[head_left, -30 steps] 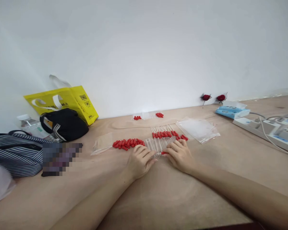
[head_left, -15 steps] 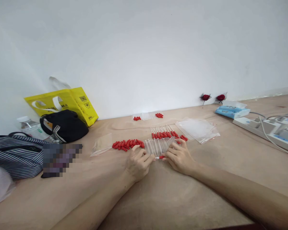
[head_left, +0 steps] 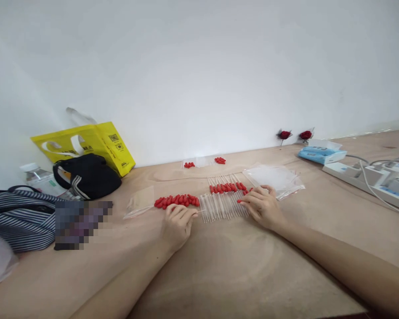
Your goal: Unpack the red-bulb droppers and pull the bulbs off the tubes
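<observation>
My left hand (head_left: pixel 178 227) is closed in a pinch, with a thin clear tube (head_left: pixel 201 211) poking out to the right from its fingertips. Between the fingertips of my right hand (head_left: pixel 262 206) shows the end of a red rubber bulb (head_left: pixel 240 201). A row of clear glass dropper tubes (head_left: pixel 221 208) lies side by side between both hands. Beyond my left hand is a heap of red rubber bulbs (head_left: pixel 176 200). Behind the tubes, droppers with red bulbs (head_left: pixel 224 188) lie in a row, their thin stems pointing away.
Clear plastic bags (head_left: pixel 274 180) lie behind my right hand, another bag (head_left: pixel 139 202) at left. Small red bulb piles (head_left: pixel 220 161) sit by the wall. A power strip (head_left: pixel 369 184) and tissue pack (head_left: pixel 322 153) stand right; a yellow bag (head_left: pixel 115 150) and black cap (head_left: pixel 98 177) left.
My hands have moved apart: the left went left, the right went right and slightly up. The tube and red bulb that met between them are now apart, one at each hand.
</observation>
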### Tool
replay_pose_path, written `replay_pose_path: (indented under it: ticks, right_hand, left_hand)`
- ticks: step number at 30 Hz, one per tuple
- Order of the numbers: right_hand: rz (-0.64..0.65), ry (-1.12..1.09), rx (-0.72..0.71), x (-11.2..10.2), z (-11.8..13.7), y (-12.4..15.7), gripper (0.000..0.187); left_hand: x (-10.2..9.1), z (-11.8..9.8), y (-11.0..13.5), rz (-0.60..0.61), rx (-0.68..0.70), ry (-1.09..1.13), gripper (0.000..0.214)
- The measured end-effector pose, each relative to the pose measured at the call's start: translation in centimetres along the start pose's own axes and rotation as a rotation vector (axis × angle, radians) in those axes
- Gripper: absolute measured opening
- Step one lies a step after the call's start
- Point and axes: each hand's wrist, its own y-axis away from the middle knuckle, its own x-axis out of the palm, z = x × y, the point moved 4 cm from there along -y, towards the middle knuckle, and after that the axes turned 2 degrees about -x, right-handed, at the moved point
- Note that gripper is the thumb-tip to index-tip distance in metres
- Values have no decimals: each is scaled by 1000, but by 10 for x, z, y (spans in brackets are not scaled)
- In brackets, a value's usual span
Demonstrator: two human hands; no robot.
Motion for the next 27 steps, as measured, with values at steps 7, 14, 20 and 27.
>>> replay_pose_path:
  ticks: [7,14,20,27]
  right_hand:
    - [28,124,412,5,-46,-12,28]
    - [365,204,797,14,-94,-18,31]
    - [487,243,827,19,-97,-18,31]
    - [475,136,847,22,-97,-17,32]
  left_hand:
    - [10,7,-26,155,-386,333,20]
    - [40,27,-66,503,-800,507,14]
    - [66,24,-74,594,-857,419,28]
    - [72,13,-79,652,-788,304,35]
